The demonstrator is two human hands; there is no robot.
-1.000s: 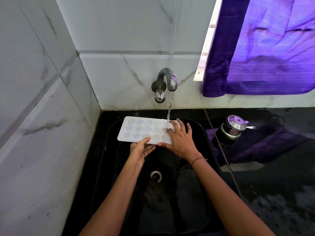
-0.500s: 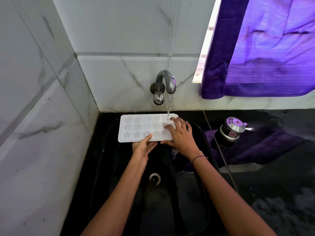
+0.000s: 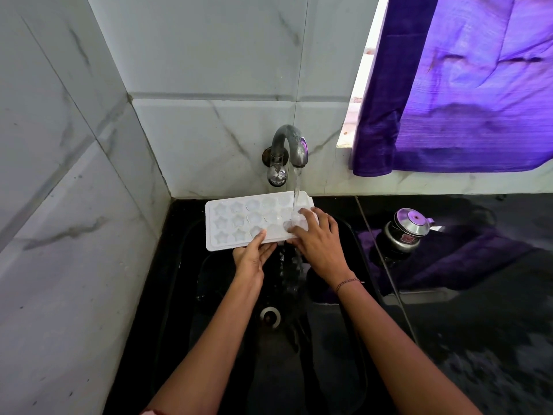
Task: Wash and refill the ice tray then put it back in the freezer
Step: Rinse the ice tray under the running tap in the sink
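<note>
A white ice tray (image 3: 239, 220) with star and round moulds is held level over the black sink (image 3: 185, 295), under the running tap (image 3: 288, 151). Water falls onto the tray's right end and spills off its near edge into the sink. My left hand (image 3: 251, 259) grips the near edge, thumb on top and fingers underneath. My right hand (image 3: 318, 244) lies on the tray's right end with fingers spread over the moulds, in the stream.
Marble wall tiles close in the left and back. A black wet counter (image 3: 478, 339) runs to the right, with a small steel lidded pot (image 3: 404, 232) by the sink. A purple curtain (image 3: 463, 85) hangs above it. The drain (image 3: 270, 316) lies below the hands.
The tray has shifted slightly left under the stream. My right hand's fingers have moved over the right-end moulds. Water now runs off the near edge.
</note>
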